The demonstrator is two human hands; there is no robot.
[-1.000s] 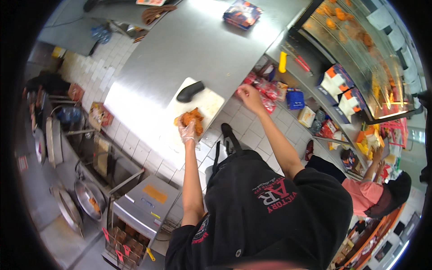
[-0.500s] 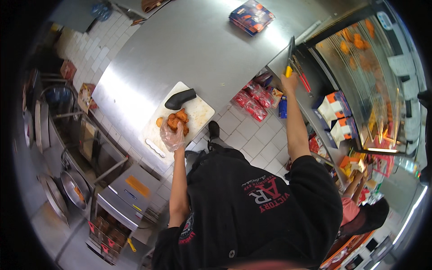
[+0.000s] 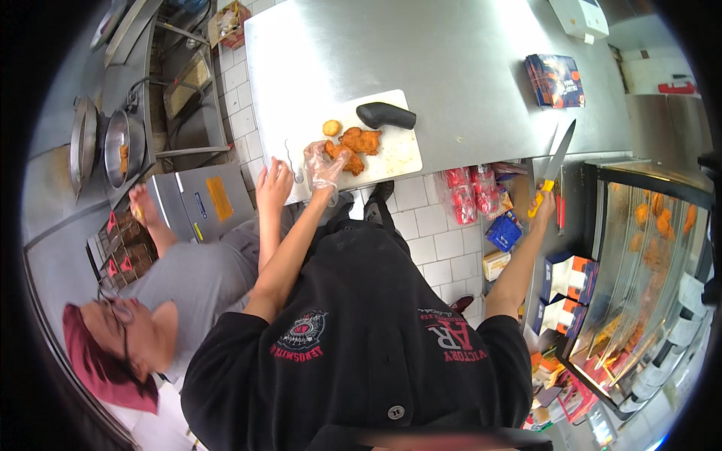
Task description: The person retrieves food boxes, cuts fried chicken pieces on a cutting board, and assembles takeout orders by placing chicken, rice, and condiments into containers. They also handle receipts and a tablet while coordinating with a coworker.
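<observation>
A white cutting board [image 3: 402,159] lies at the near edge of the steel table. My left hand [image 3: 325,167], in a clear plastic glove, has its fingers curled on a piece of fried chicken [image 3: 352,162]. Another fried chicken piece [image 3: 362,140] lies just beyond it, with a small round golden piece [image 3: 332,128] to the left. Farther back on the board rests a black curved object [image 3: 385,115] whose kind I cannot make out. Off to the right, my bare right hand [image 3: 543,201] grips a knife [image 3: 559,156] by its yellow handle, blade pointing away from me.
A co-worker [image 3: 188,282] stands close at my left, one hand [image 3: 275,184] beside my left forearm. Stacked printed cartons [image 3: 555,80] sit at the table's far right. A glass display case [image 3: 639,255] with fried food and red-handled tongs [image 3: 561,214] are on the right.
The view has turned. The co-worker has come in at my left. My right hand has raised the knife away from the tongs. The chicken pieces, bunched before, now lie more spread out.
</observation>
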